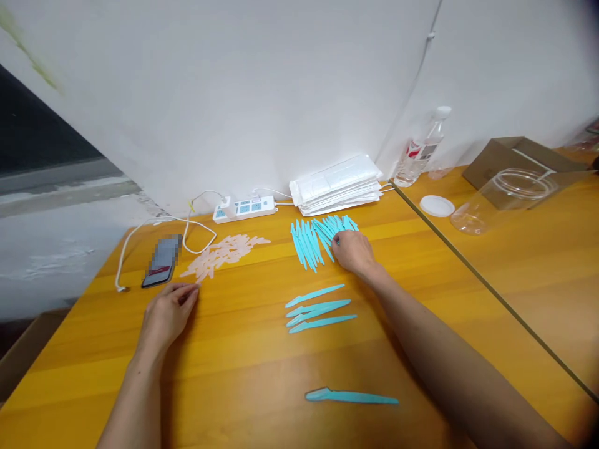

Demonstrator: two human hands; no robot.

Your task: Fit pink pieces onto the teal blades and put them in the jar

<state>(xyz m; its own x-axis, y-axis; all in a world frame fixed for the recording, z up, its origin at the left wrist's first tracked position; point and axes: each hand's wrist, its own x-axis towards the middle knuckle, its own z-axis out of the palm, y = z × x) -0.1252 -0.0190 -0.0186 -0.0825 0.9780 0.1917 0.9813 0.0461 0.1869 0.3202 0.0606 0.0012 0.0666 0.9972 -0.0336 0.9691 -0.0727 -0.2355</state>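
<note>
My left hand (165, 315) is closed in a pinch at the near edge of a loose pile of pale pink plastic covers (227, 252), its fingertips on one small pink cover (199, 281). My right hand (353, 251) reaches into a row of light-blue eyebrow razors (306, 246), fingers closed at the right part of the row. They hide what they grip, probably one razor. Closer to me, several blue razors (318, 308) lie crosswise in a small group. One more razor (353, 396) lies by itself near the front, its wider end pointing left.
Left of the covers lie a phone (161, 262) and a white cable (122, 265). A power strip (246, 208) and stacked white packets (337, 186) stand along the wall. Rightward are a water bottle (420, 149), a white lid (437, 206), a clear jar (486, 202) and a cardboard box (491, 163).
</note>
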